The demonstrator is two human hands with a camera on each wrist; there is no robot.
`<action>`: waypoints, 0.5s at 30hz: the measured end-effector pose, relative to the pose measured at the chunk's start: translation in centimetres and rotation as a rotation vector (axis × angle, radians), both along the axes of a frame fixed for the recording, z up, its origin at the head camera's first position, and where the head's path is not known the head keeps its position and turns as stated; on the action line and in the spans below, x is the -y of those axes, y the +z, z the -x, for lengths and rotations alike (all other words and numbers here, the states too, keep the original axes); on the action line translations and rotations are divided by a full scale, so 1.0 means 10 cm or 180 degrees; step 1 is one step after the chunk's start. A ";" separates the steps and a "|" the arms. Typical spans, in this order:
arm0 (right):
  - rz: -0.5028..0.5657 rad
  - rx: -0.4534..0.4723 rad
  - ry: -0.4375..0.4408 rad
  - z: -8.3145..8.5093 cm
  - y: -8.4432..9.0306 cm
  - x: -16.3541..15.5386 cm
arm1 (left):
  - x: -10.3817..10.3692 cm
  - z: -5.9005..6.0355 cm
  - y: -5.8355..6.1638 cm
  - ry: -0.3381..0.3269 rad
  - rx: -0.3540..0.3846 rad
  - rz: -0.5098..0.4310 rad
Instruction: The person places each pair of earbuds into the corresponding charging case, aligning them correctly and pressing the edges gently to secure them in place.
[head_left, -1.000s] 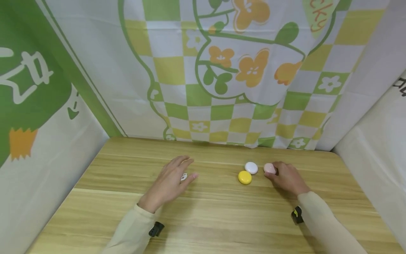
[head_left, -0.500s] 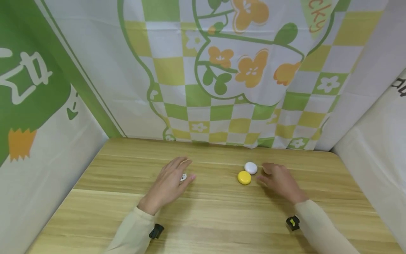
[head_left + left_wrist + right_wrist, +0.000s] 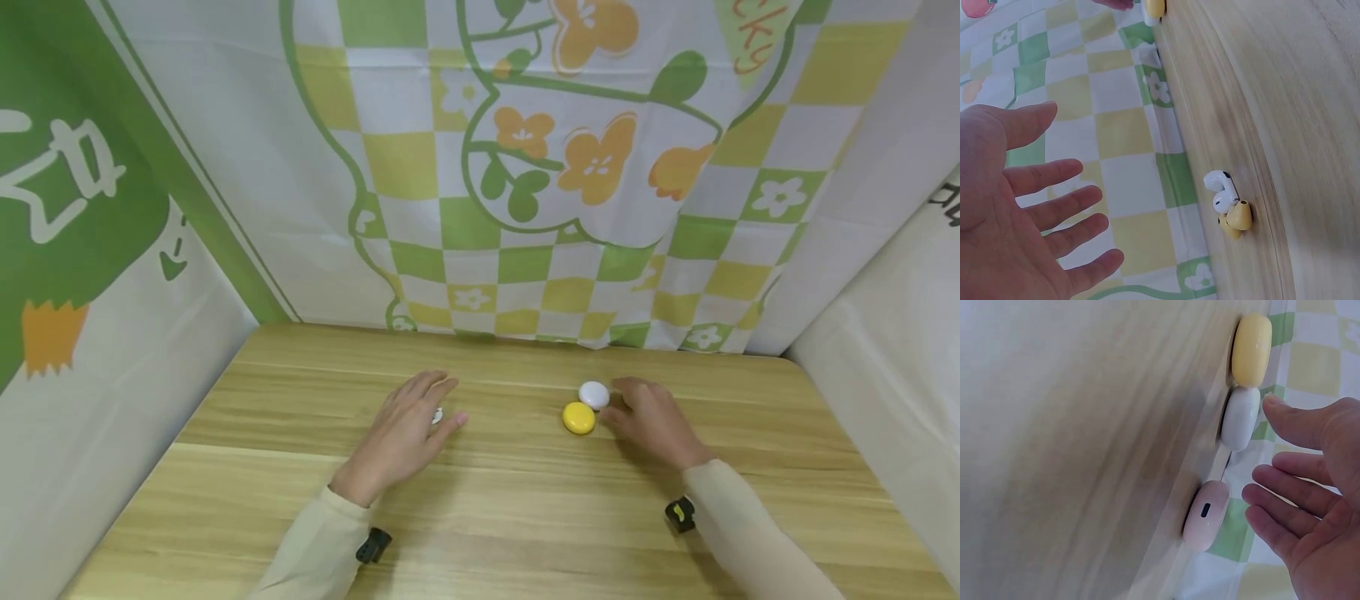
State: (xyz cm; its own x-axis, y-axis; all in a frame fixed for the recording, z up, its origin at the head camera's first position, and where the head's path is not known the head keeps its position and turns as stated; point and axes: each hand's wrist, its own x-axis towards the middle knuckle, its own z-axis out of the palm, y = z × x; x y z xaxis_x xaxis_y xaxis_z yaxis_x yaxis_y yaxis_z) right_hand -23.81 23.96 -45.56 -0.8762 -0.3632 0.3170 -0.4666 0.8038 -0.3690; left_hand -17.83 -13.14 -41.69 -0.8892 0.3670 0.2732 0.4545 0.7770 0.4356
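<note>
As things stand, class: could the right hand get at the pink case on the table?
Probably yes. The right hand hovers open beside the pink case, fingers apart from it, with nothing between them; the white case lies clear to one side.

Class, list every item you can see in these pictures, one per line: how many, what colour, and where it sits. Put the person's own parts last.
Yellow case: one, yellow, on the table beside the right hand.
White case: one, white, just behind the yellow case.
Pink case: one, pale pink, under the right hand, seen from the right wrist.
Earbuds: one white, one yellow, lying together under the left hand.
Table: one, light wood.
Backdrop cloth: one, green, yellow and white checks with orange flowers, behind the table.
Left hand: one, fingers straight, over the earbuds.
Right hand: one, fingers relaxed, by the cases.
</note>
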 end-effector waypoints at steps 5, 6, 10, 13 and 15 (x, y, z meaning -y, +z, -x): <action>0.0002 -0.0036 0.0014 0.02 0.00 0.06 | -0.01 0.00 -0.02 -0.0023 0.0042 0.0018; 0.0000 -0.0047 0.0020 0.01 0.00 0.07 | -0.01 0.00 -0.02 -0.0023 0.0052 0.0022; -0.0065 -0.0080 0.0049 -0.03 -0.01 0.15 | 0.00 0.00 -0.03 -0.0019 0.0060 0.0015; -0.0129 -0.0105 0.0058 -0.05 -0.02 0.19 | 0.00 0.01 -0.03 -0.0021 0.0054 0.0012; -0.0146 -0.0120 0.0082 -0.06 -0.03 0.21 | 0.00 0.01 -0.03 -0.0022 0.0052 0.0021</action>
